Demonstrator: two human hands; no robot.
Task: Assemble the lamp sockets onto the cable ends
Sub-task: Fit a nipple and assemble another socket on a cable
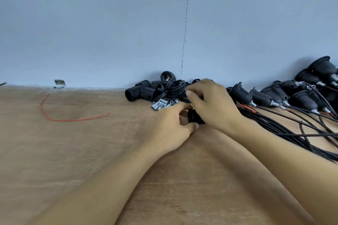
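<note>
My left hand [172, 126] grips a black lamp socket part [194, 118] low over the wooden table [91, 151], thumb under it. My right hand [212, 104] reaches over it from the right, fingers curled at a black ring [183, 97] near the pile; what it pinches is partly hidden. A heap of loose black threaded socket shells [144, 91] and rings [174, 87] lies against the wall just beyond my hands. Small silver metal tubes [163, 105] lie in front of that heap.
Several assembled black sockets [263, 97] on black cables [301, 129] fan out at the right. A loose red wire [54, 115] curves on the table at the left. A metal bracket [60, 83] sits at the wall edge. The blue wall [109, 23] bounds the table's far side.
</note>
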